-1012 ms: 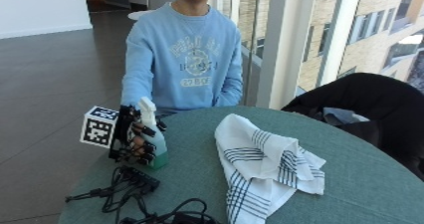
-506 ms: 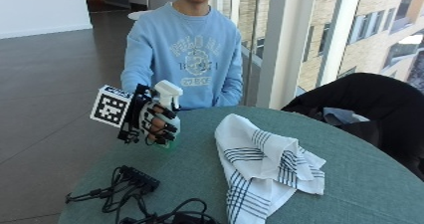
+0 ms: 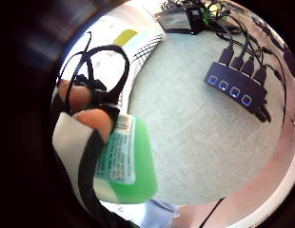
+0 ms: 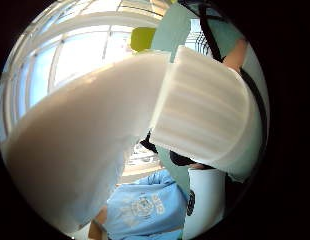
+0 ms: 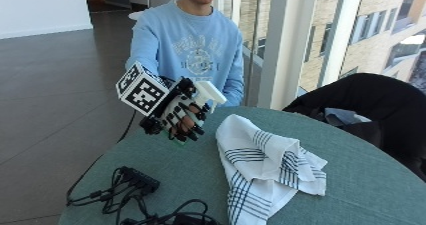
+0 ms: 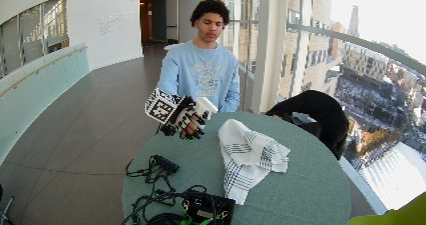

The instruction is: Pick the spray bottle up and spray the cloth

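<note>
My gloved right hand grips a spray bottle and holds it up above the round green table. The bottle's white spray head sticks out toward the cloth; its green body with a label shows under my fingers. The white head fills the thumb side palm view. A white cloth with dark stripes lies crumpled on the table, just beyond the nozzle and lower than it. The same cloth shows in the wide view.
A black hub with blue lights and tangled cables lie on the table's near left part. A dark jacket over a chair stands behind the table at the right. Windows run along the far side.
My hand has lifted the bottle off the table and carried it up and toward the cloth, with the spray head now tipped at it.
</note>
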Demonstrator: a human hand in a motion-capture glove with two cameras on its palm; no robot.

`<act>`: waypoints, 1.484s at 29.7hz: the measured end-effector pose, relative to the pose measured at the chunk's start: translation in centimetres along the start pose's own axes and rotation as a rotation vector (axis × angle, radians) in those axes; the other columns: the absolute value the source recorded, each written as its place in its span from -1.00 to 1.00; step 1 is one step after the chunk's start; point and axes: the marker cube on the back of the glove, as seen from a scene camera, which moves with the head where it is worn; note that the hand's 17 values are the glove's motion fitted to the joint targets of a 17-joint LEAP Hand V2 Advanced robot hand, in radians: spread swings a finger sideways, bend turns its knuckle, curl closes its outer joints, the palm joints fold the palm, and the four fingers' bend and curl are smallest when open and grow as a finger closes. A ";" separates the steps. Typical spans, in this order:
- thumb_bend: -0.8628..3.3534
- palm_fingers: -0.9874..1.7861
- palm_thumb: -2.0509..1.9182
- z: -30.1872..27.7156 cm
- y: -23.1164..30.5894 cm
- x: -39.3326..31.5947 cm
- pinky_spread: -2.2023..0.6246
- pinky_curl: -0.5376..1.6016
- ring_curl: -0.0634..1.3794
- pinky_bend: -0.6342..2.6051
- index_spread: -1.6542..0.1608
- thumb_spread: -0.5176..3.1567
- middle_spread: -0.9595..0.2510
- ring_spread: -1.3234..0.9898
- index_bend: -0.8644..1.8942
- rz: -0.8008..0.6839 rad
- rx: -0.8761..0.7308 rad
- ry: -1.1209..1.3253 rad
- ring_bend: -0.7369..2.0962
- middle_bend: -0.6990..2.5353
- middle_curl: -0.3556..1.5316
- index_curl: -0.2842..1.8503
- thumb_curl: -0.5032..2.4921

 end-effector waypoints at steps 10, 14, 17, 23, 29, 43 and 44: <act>-0.60 0.53 0.51 2.2 -2.0 -2.6 0.63 -0.16 -0.40 -0.47 0.52 -0.27 0.46 0.10 -0.26 0.011 -0.123 0.198 -0.16 -0.45 -0.19 -0.36 -0.30; -0.60 0.53 0.51 2.9 -2.3 -3.1 0.63 -0.16 -0.40 -0.47 0.52 -0.27 0.46 0.11 -0.27 0.024 -0.152 0.215 -0.15 -0.45 -0.19 -0.36 -0.29; -0.60 0.53 0.51 3.4 -2.4 -3.2 0.63 -0.15 -0.40 -0.47 0.52 -0.27 0.46 0.11 -0.27 0.031 -0.166 0.220 -0.15 -0.44 -0.19 -0.36 -0.29; -0.60 0.53 0.51 4.0 -2.3 -3.1 0.63 -0.15 -0.40 -0.46 0.52 -0.27 0.46 0.11 -0.27 0.043 -0.188 0.231 -0.15 -0.44 -0.18 -0.36 -0.29; -0.60 0.53 0.51 4.0 -2.2 -3.0 0.63 -0.15 -0.39 -0.46 0.52 -0.27 0.46 0.11 -0.27 0.046 -0.201 0.239 -0.15 -0.44 -0.18 -0.35 -0.28; -0.60 0.53 0.50 4.1 -2.0 -3.4 0.63 -0.15 -0.39 -0.47 0.53 -0.27 0.46 0.11 -0.27 0.042 -0.214 0.242 -0.15 -0.44 -0.17 -0.35 -0.28; -0.60 0.53 0.50 4.2 -1.9 -3.4 0.63 -0.15 -0.39 -0.47 0.53 -0.27 0.46 0.11 -0.27 0.041 -0.216 0.243 -0.15 -0.44 -0.17 -0.35 -0.28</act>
